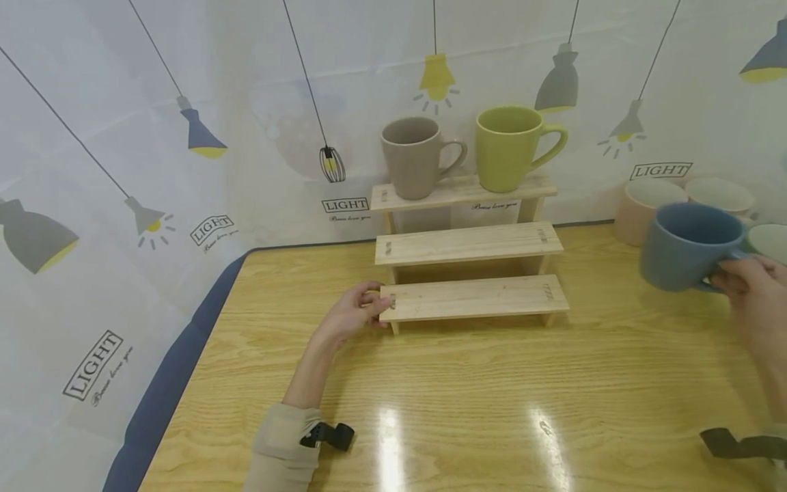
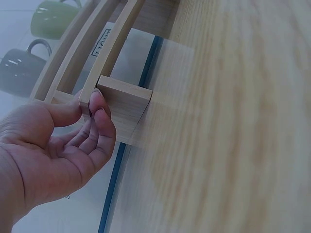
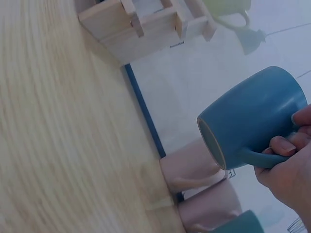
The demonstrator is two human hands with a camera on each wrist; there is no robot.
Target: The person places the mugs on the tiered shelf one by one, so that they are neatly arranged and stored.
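Observation:
My right hand (image 1: 753,294) grips the handle of a blue mug (image 1: 691,249), lifted above the table at the right. In the right wrist view the mug (image 3: 252,116) is tilted in the picture, and the fingers wrap its handle. My left hand (image 1: 353,313) pinches the left end of the lowest step of a three-tier wooden rack (image 1: 473,298); the left wrist view shows thumb and fingers on that board's end. On the top step stand a grey-brown mug (image 1: 410,160) and a yellow-green mug (image 1: 505,150), upright, handles to the right.
Behind the blue mug, two pale pink mugs (image 1: 636,219) and a pale green mug (image 1: 771,240) stand at the table's right back. A white curtain (image 1: 277,82) with printed lamps hangs behind the wooden table (image 1: 467,396).

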